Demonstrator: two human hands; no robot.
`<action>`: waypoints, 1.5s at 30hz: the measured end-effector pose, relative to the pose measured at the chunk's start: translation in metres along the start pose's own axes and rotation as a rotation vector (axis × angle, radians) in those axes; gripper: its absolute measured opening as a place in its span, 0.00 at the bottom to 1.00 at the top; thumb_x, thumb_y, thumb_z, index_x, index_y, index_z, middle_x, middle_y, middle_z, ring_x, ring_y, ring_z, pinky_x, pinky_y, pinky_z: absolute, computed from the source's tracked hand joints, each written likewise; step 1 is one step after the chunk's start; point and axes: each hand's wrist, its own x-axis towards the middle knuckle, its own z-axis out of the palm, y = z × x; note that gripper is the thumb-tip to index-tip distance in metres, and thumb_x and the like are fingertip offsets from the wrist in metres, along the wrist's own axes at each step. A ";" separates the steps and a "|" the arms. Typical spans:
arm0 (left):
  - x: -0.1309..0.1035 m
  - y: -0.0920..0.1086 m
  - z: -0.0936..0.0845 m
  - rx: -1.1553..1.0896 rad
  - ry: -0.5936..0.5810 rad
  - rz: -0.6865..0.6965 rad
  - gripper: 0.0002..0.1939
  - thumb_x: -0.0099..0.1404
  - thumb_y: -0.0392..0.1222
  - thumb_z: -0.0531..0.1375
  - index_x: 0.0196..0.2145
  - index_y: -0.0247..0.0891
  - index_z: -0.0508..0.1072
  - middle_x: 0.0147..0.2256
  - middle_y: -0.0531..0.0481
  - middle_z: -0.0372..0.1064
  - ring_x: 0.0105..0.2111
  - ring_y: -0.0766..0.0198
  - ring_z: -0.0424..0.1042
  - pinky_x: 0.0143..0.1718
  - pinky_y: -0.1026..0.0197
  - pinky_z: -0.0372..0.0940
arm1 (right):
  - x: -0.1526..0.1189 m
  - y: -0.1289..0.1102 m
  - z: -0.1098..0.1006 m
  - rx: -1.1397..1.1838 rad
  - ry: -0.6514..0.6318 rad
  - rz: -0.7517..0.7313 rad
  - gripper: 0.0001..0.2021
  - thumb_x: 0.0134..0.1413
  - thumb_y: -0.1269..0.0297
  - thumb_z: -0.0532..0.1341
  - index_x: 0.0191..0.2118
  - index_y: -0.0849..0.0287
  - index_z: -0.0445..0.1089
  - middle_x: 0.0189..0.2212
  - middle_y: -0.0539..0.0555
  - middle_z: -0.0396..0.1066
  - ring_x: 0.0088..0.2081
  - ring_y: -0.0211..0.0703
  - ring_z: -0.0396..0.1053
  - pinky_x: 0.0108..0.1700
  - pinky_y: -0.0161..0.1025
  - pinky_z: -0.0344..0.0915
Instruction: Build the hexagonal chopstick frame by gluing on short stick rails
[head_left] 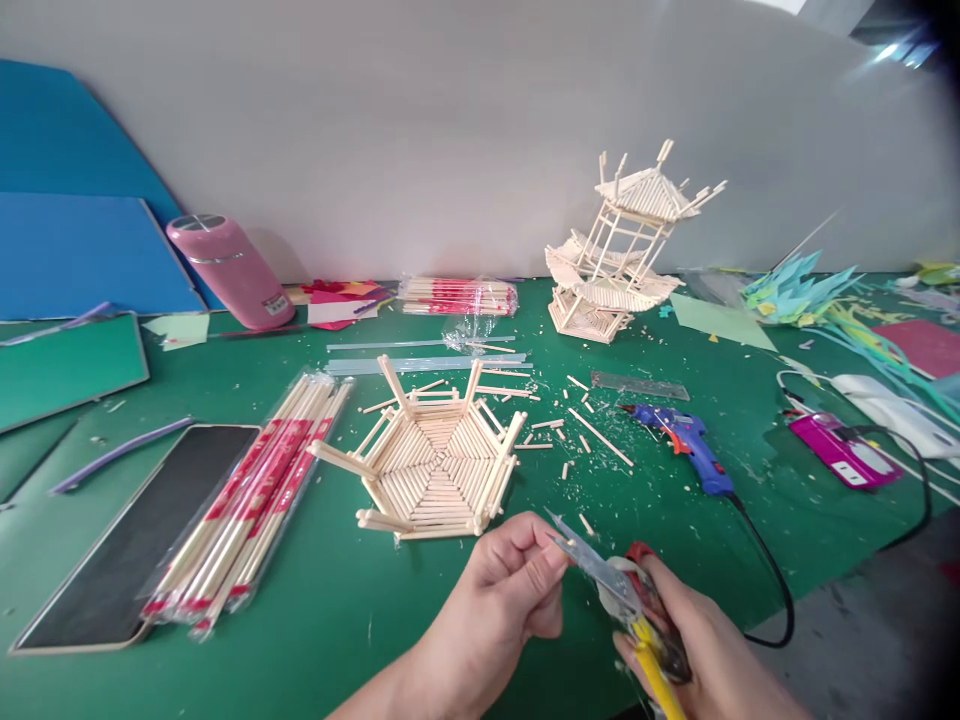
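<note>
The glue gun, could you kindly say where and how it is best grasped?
The glue gun is probably best gripped by its handle, from the near right: it lies flat, nozzle pointing left, handle slanting toward the near right.

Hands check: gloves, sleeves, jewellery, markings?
Left hand and right hand both ungloved, five-fingered. No sleeves, rings, watch or markings visible on the parts in frame; further up both arms is out of view.
</note>
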 end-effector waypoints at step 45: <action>-0.001 -0.001 -0.007 -0.101 -0.135 -0.179 0.08 0.53 0.41 0.65 0.25 0.33 0.72 0.12 0.62 0.50 0.11 0.77 0.45 0.17 0.68 0.47 | 0.008 -0.003 -0.017 -0.029 -0.048 -0.213 0.10 0.36 0.68 0.53 0.31 0.53 0.58 0.23 0.51 0.70 0.27 0.45 0.72 0.24 0.34 0.65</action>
